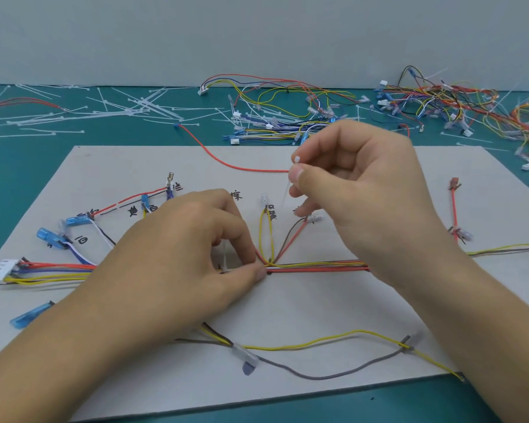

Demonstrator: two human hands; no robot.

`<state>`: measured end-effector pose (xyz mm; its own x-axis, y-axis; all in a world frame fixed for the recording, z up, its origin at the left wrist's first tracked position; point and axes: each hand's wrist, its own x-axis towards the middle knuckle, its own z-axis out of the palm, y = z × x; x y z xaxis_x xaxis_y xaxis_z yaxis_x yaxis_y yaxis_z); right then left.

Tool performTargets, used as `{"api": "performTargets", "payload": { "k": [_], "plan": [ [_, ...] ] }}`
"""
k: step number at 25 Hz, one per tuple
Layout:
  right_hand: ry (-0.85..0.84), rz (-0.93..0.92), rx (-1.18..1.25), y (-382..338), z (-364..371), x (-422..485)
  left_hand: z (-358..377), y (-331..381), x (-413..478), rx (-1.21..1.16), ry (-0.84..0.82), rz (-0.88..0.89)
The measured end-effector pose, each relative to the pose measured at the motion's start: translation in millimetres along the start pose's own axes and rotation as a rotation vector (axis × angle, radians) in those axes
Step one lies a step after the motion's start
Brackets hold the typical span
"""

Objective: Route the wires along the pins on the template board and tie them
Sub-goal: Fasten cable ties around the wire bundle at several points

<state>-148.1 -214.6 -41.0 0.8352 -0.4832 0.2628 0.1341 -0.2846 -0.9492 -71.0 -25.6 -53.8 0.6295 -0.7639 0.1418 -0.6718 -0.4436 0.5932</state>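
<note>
Teal table mat (28,166) under flat grey cardboard template board (303,303). Pins not discernible; handwritten labels partly hidden by hands. Two hands: left hand (196,254) pinching red-yellow-grey wire bundle (318,266) at mid-board junction, right hand (358,190) pinching one thin translucent white cable tie (287,190) above it. Bundle laid left-right across board, branches fanning upward. Loose white ties (141,105) behind, too tangled to count.
</note>
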Motion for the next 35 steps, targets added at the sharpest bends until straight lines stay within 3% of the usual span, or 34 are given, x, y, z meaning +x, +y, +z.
{"api": "performTargets", "payload": {
  "k": [7,17,22,30,32,33,35],
  "plan": [
    [-0.024,-0.059,-0.166,9.0,4.9,0.4,-3.6,2.1,1.8,0.037,-0.061,0.034],
    [-0.183,-0.017,-0.333,15.7,8.5,-1.3,-2.6,5.1,1.1,0.145,-0.123,0.077],
    [-0.277,0.002,-0.354,15.7,8.7,-2.8,-4.5,-0.8,-2.2,0.076,-0.036,0.118],
    [-0.328,0.014,-0.368,14.5,9.3,-4.6,-34.6,-9.8,9.4,-0.405,0.417,-0.015],
    [-0.337,0.012,-0.372,13.6,8.8,-5.7,-46.9,-11.3,18.0,-0.409,0.433,-0.084],
    [-0.341,0.010,-0.375,13.1,8.8,-6.1,-52.4,-18.7,14.5,-0.352,0.361,-0.101],
    [-0.346,0.009,-0.385,12.7,9.0,-6.0,-62.5,-36.2,8.4,-0.325,0.345,-0.264]
  ]
}}
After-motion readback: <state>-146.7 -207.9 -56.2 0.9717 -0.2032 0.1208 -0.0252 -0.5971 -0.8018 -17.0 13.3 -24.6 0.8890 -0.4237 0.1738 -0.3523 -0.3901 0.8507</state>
